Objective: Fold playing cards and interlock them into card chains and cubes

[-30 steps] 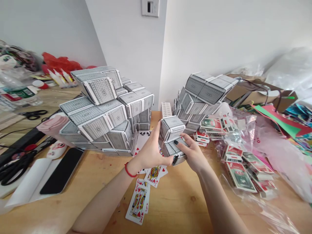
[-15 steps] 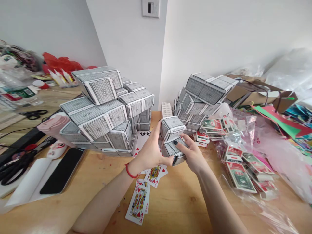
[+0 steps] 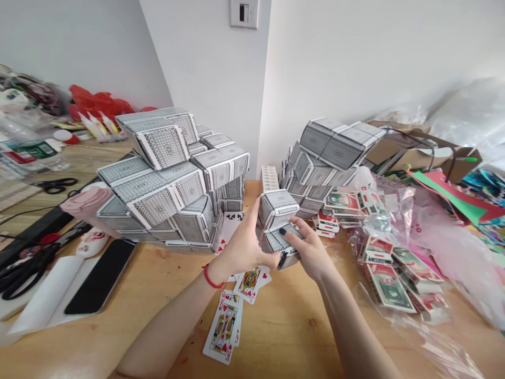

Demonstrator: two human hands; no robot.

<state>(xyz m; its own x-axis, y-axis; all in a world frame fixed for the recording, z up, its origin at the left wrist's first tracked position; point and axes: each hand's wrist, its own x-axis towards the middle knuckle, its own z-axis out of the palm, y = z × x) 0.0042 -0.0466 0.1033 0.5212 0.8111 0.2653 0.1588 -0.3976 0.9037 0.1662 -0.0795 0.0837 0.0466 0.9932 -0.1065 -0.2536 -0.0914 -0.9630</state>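
Between my two hands is a pair of joined boxes folded from playing cards (image 3: 279, 204), grey patterned backs outward. My left hand (image 3: 242, 245) grips its left side, with the thumb stretched under the near box. From the right, my right hand (image 3: 310, 243) holds the lower box, fingers on its top and side. Loose playing cards (image 3: 224, 329), face up, lie on the table below my left wrist, including a king of hearts. Larger stacks of the same card boxes stand at left (image 3: 165, 187) and right (image 3: 331, 147).
At left lie a black phone (image 3: 101, 276), a white paper roll (image 3: 51, 289) and black scissors (image 3: 23, 276). Card packs (image 3: 389, 287) and clear plastic wrap (image 3: 437, 342) spread over the table's right side. A white wall rises behind the stacks.
Almost nothing differs. Both hands keep hold of the card boxes, whose top has shifted very slightly.
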